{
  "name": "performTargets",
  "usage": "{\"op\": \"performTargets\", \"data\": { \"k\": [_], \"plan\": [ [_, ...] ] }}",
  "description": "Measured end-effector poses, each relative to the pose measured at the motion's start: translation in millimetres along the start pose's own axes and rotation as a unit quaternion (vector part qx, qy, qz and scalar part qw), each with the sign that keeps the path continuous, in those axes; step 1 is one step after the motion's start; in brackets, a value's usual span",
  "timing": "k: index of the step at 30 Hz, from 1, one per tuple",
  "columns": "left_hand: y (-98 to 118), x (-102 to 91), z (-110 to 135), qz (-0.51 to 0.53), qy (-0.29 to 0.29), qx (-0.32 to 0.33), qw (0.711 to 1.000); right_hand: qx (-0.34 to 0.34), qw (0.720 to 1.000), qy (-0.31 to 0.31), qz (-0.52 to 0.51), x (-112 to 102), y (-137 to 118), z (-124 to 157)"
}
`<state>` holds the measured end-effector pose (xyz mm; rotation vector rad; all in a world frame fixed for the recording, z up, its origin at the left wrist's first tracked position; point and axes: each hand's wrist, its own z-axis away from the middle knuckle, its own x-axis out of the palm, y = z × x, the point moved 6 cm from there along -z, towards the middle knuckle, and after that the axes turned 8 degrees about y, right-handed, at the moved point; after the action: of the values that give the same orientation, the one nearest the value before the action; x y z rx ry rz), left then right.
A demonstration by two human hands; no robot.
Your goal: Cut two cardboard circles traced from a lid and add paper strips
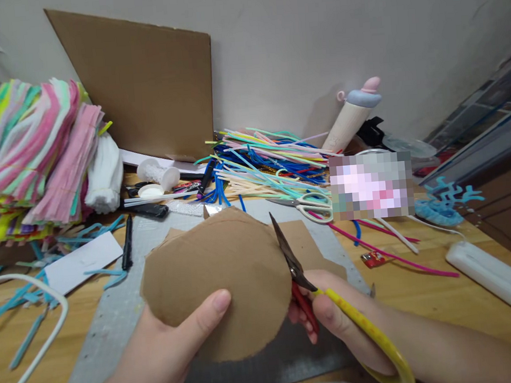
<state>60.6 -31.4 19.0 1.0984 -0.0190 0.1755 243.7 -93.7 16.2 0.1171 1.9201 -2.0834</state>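
My left hand [174, 345] grips a roughly rounded piece of brown cardboard [239, 263], thumb on top and fingers hidden beneath. A faint curved line runs near its far edge. In my right hand [351, 311] is a pair of scissors [291, 256] with a yellow handle loop and red on the lower handle. One dark blade shows at the cardboard's right edge; the other is hidden from view. Both hands are above a grey cutting mat [117, 344], where more cardboard [304, 244] lies behind the held piece.
Bundles of fuzzy pipe cleaners [35, 155] are heaped at left, and loose ones [271, 161] lie at the back. White-handled scissors [314, 206] rest beyond the mat. A cardboard sheet [149, 82] and a bottle [350, 116] lean near the wall. A white bar [501, 281] lies at right.
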Motion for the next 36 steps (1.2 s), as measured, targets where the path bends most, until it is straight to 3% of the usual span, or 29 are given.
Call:
{"op": "performTargets", "data": {
  "k": [3,6,12,25,32,36],
  "plan": [
    [1,-0.1,-1,0.004,-0.005,0.006,1.000,0.045,0.998,-0.019,-0.050,3,3,-1],
    [3,-1.4,-2,0.006,-0.002,0.019,1.000,0.071,0.996,-0.030,-0.035,2,6,0],
    [7,-0.4,-4,-0.003,-0.009,0.029,1.000,0.075,0.997,0.001,-0.034,-1,14,0],
    [11,1.9,-9,0.001,-0.040,0.002,0.999,0.112,0.990,-0.031,-0.073,-2,4,-8],
    [3,4.2,-16,0.060,-0.107,-0.004,0.992,0.139,0.977,0.061,-0.150,3,16,-13],
    [-2,2.9,-21,0.049,-0.082,0.018,0.995,0.132,0.982,0.062,-0.124,13,26,-14]
  ]
}}
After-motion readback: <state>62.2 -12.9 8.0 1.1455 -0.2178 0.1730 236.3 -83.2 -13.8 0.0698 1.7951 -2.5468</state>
